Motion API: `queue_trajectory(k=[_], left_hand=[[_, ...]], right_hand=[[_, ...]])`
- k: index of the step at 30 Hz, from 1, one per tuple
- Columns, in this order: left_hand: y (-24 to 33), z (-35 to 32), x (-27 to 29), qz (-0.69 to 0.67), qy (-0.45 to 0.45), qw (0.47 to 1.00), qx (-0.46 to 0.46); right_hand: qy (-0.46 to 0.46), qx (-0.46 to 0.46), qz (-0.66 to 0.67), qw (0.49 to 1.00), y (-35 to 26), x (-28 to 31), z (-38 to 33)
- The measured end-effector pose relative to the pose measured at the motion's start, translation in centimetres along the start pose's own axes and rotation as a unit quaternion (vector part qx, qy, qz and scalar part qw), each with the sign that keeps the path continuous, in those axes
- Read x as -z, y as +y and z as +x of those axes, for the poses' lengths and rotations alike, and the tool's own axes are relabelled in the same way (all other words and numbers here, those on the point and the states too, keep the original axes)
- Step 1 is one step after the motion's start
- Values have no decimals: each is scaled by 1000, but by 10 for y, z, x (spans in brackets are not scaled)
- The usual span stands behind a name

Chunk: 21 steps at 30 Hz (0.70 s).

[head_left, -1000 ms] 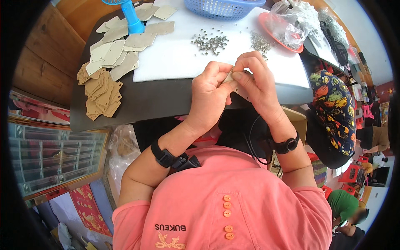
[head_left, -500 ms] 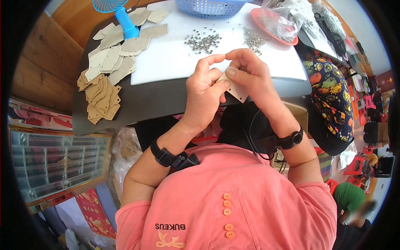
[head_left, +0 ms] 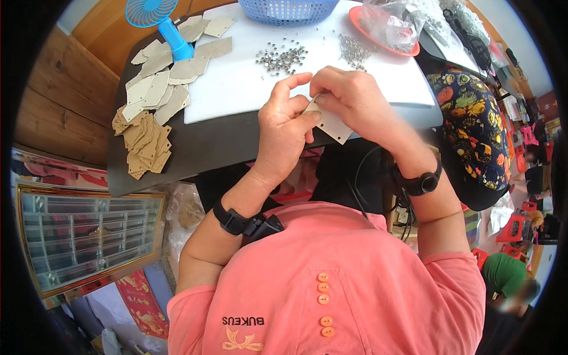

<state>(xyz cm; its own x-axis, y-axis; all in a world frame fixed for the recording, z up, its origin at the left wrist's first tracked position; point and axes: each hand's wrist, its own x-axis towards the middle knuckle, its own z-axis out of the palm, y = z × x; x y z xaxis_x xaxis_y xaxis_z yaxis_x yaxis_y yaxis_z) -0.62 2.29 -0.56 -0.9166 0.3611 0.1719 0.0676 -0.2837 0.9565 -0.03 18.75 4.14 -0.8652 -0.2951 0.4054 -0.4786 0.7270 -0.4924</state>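
A pale beige flat piece with small holes near its corners [head_left: 333, 126] is between my hands, over the near edge of the white sheet. My left hand [head_left: 283, 123] pinches its left side between thumb and curled fingers, while the index finger reaches up and away. Bent over the far corner, my right hand [head_left: 350, 97] has thumb and fingers closed there; any small part in that pinch is hidden. Beyond the hands lie a pile of small round metal pieces [head_left: 283, 58] and, farther right, a pile of finer metal bits [head_left: 355, 52].
The white sheet [head_left: 219, 86] covers much of the dark table [head_left: 225, 139]. At left lie pale pieces [head_left: 155, 89], a brown stack [head_left: 145, 145] and a blue fan [head_left: 176, 44]. A blue basket [head_left: 287, 13] and red plate [head_left: 355, 23] stand at the back.
My right hand has rolled over, its fingers curling down over the far corner and its wrist swinging outward. The left hand keeps hold of the piece, and the view has shifted slightly.
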Motion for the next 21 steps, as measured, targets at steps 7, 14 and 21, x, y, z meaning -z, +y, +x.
queue_trajectory(k=[7,14,21], left_hand=[[-1,3,1,-9,-8,1000,-5],[5,-5,-3,16,53,998,-29],[27,-12,32,389,59,846,-360]], right_hand=[[-46,76,-117,989,3,4,8],[17,109,-34,993,-3,19,10],[53,31,190,980,-12,14,-14]])
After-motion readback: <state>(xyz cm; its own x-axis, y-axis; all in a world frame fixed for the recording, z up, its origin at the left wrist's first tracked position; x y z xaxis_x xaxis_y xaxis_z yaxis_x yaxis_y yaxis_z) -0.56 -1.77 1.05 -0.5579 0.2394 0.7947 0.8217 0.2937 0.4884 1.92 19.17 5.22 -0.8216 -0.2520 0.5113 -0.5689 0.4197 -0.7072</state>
